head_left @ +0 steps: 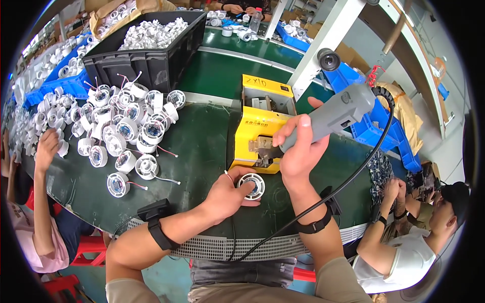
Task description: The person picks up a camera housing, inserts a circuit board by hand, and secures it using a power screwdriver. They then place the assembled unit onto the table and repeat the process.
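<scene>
My left hand point(225, 196) grips a white round plastic housing point(258, 187) with a circuit board inside, low over the green bench, its thumb on the inner part. My right hand point(299, 151) is wrapped round a grey electric screwdriver point(337, 114), held tilted with its lower end toward the metal front of a yellow screw feeder point(261, 119). The screwdriver's tip is hard to make out against that metal. To the left lies a heap of similar white housings point(125, 126), several with boards and thin wires showing.
A black crate point(136, 68) of small white parts stands behind the heap. Blue bins point(376, 132) are at right, beside a white post point(323, 43). The screwdriver's black cable point(348, 177) crosses my right forearm. Co-workers sit at left and right; one's hand point(48, 146) reaches into the parts.
</scene>
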Demonstrator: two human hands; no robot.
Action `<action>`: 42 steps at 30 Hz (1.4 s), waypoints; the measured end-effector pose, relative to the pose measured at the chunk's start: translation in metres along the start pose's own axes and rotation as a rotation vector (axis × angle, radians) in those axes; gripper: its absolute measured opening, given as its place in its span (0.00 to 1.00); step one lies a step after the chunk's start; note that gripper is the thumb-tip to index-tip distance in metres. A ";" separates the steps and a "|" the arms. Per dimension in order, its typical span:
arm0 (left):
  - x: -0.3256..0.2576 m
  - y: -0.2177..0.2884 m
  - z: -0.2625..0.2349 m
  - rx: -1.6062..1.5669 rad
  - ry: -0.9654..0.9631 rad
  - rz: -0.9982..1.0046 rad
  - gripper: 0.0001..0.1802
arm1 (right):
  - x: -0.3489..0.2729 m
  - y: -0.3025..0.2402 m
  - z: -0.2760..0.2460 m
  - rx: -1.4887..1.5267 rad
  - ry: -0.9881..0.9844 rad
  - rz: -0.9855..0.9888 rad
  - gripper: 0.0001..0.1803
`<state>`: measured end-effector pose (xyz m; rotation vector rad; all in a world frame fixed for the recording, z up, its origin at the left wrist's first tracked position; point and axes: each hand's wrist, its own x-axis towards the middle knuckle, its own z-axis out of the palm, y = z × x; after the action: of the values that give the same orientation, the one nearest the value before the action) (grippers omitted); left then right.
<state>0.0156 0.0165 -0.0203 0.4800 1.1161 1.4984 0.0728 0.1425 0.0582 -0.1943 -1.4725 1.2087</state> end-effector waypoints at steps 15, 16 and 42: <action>-0.001 -0.002 0.000 0.067 0.005 -0.024 0.14 | -0.004 0.003 -0.003 -0.029 -0.041 -0.059 0.20; 0.000 -0.002 0.000 0.089 0.007 -0.028 0.14 | -0.004 0.003 -0.003 -0.019 -0.034 -0.054 0.20; 0.002 -0.009 -0.003 0.218 0.070 0.004 0.16 | -0.064 -0.017 -0.013 0.114 -0.172 0.203 0.23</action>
<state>0.0174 0.0168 -0.0297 0.5828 1.3420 1.4131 0.1128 0.0976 0.0275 -0.1692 -1.5545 1.5005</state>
